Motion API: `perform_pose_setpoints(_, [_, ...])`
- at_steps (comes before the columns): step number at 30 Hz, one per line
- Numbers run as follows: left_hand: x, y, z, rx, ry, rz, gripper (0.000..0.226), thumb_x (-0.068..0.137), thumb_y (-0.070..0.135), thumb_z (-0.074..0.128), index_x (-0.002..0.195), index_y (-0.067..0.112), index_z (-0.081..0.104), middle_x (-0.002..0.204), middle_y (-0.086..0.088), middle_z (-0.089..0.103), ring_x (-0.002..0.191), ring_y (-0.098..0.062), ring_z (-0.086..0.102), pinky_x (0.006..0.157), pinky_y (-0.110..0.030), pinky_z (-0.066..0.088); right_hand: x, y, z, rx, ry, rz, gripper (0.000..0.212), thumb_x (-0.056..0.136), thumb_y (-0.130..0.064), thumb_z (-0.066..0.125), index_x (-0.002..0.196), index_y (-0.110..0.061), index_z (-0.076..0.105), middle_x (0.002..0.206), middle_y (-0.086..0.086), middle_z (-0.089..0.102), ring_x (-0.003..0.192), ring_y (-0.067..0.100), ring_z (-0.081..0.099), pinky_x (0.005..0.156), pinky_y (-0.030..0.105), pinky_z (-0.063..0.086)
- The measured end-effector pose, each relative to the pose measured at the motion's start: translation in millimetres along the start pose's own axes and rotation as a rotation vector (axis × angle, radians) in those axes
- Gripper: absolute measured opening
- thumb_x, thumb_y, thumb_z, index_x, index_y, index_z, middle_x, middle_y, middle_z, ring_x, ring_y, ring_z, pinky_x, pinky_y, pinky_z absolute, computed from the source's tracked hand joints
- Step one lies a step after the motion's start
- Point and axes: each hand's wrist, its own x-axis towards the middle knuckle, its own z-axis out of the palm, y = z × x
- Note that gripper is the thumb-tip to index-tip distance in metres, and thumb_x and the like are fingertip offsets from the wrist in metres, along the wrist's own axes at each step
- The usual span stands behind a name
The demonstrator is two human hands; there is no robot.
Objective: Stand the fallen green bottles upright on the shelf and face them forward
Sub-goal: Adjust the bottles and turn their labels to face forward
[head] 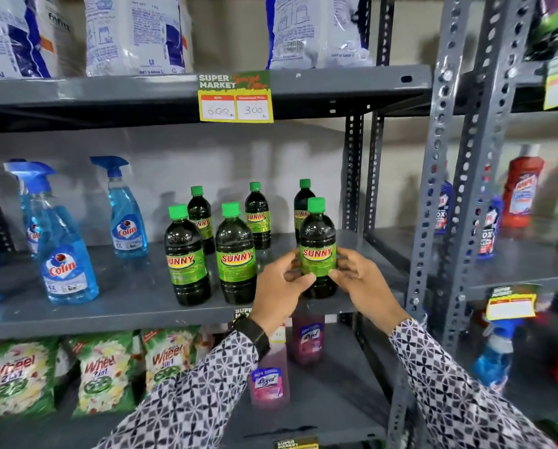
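Several dark green bottles with green caps and "SUNNY" labels stand upright on the grey middle shelf (135, 296). The front right bottle (317, 241) stands near the shelf's front edge, its label facing me. My left hand (279, 286) grips its lower left side and my right hand (358, 280) grips its lower right side. Two more front bottles stand to its left, one (235, 254) in the middle and one (187, 257) further left, labels forward. Three bottles stand in a back row, the right one (303, 199) partly hidden.
Blue Colin spray bottles (65, 254) stand at the shelf's left. A perforated grey upright (352, 176) bounds the shelf on the right. White bags fill the shelf above, with a yellow price tag (235, 98). Detergent packs and pink bottles (268, 377) sit below.
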Motion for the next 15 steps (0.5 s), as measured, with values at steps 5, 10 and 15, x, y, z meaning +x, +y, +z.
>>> perform_pose_setpoints(5, [0.5, -5.5, 6.5, -0.064, 0.046, 0.006, 0.059, 0.085, 0.0, 0.073, 0.138, 0.02, 0.058, 0.116, 0.005, 0.074, 0.105, -0.005, 0.073, 0.095, -0.023, 0.056, -5.6, -0.3, -0.7, 0.029, 0.009, 0.001, 0.049, 0.101, 0.0, 0.064, 0.137, -0.032, 0.055, 0.128, -0.004, 0.073, 0.121, 0.011, 0.068, 0.104, 0.032, 0.055])
perform_pose_setpoints(10, [-0.2, -6.1, 10.3, -0.026, 0.073, 0.025, 0.062, 0.085, 0.006, 0.074, 0.142, 0.02, 0.056, 0.113, 0.008, 0.076, 0.106, -0.004, 0.072, 0.101, -0.03, 0.056, -7.2, -1.7, 1.5, 0.006, 0.022, 0.029, 0.053, 0.101, 0.0, 0.063, 0.148, -0.021, 0.054, 0.13, -0.001, 0.072, 0.123, 0.009, 0.066, 0.109, 0.036, 0.053])
perform_pose_setpoints(15, [-2.2, -4.9, 10.0, 0.038, 0.067, 0.021, 0.063, 0.085, 0.019, 0.074, 0.144, 0.028, 0.054, 0.12, 0.011, 0.074, 0.107, 0.002, 0.069, 0.103, -0.034, 0.055, -10.1, -5.2, 5.2, -0.021, 0.027, 0.053, 0.058, 0.1, 0.003, 0.064, 0.153, -0.018, 0.051, 0.13, -0.006, 0.069, 0.122, 0.001, 0.064, 0.115, 0.038, 0.049])
